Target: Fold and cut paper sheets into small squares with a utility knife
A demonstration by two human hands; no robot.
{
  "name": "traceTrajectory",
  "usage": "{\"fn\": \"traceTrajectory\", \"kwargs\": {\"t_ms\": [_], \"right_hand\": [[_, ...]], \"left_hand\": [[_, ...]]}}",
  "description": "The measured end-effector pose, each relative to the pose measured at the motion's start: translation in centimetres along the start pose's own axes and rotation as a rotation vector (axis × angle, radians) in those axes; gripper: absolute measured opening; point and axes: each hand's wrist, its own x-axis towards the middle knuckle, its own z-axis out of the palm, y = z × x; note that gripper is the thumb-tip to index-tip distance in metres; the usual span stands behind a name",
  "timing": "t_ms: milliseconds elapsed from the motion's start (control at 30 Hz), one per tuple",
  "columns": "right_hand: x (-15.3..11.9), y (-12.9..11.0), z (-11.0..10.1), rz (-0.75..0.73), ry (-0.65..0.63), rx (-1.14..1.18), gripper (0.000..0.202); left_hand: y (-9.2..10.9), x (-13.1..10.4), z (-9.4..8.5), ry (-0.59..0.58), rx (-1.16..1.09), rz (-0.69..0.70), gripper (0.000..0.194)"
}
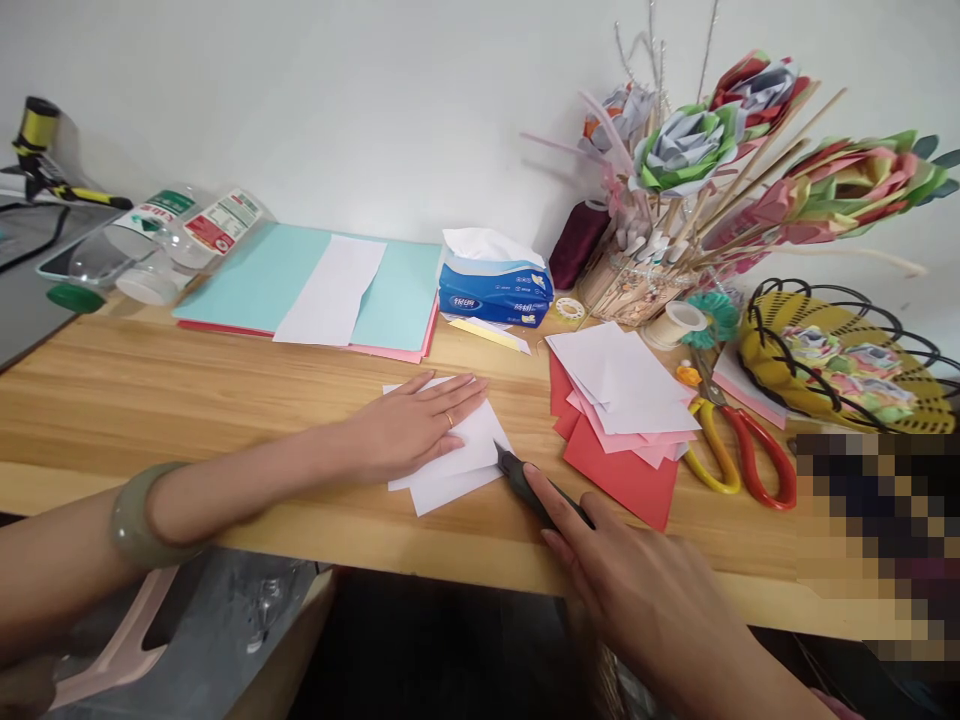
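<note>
White paper (pixel 471 440) lies near the front edge of the wooden table, folded or in overlapping pieces. Flat on top of it rests my left hand (pixel 409 425), its fingers stretched out to the right. My right hand (pixel 600 555) is closed around a dark utility knife (pixel 525 485), the index finger along its handle. The blade's tip meets the right side of the white paper. Just right of the knife sits a stack of white, pink and red paper squares (pixel 622 385).
Scissors (pixel 742 440) with yellow and red handles lie right of the stack. Behind are a blue tissue pack (pixel 493 290), coloured sheets (pixel 247 285), paper flowers (pixel 686 150) on sticks and a yellow basket (pixel 772 345). Plastic bottles (pixel 161 225) lie at the back left.
</note>
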Motion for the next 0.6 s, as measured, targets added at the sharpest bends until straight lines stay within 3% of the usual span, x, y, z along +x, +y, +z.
{"fn": "traceTrajectory", "kwargs": {"t_ms": [600], "right_hand": [[0.66, 0.1, 0.01, 0.04, -0.063, 0.049, 0.044]], "left_hand": [[0.03, -0.12, 0.1, 0.023, 0.016, 0.018, 0.052]]}}
